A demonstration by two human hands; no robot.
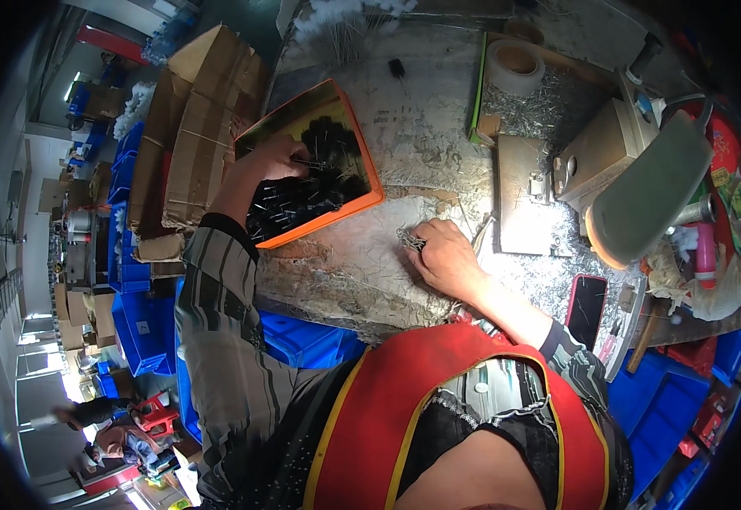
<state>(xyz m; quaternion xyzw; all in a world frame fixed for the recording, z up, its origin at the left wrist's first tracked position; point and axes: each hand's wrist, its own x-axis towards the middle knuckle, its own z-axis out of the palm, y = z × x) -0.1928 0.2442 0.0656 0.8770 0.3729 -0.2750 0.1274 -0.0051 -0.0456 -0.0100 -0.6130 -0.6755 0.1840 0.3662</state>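
My left hand (281, 160) reaches into an orange-rimmed tray (376, 194) at the left of the worktable. In that tray lies a heap of small black brushes (298, 200) with thin, shiny wire stems. The fingers are closed among them; what they grip is partly hidden. My right hand (451, 262) rests on the table near its front edge, curled closed around a small bunch of bent metal wire pieces (410, 240). The bunch sticks out past the thumb and forefinger, to the left.
A small machine (600, 153) with a green guard (655, 183) stands at the right, metal clippings around it. A tape roll (515, 66) sits in a green-edged tray behind. A phone (587, 308) lies near the right edge. Cardboard boxes (209, 127) flank the left.
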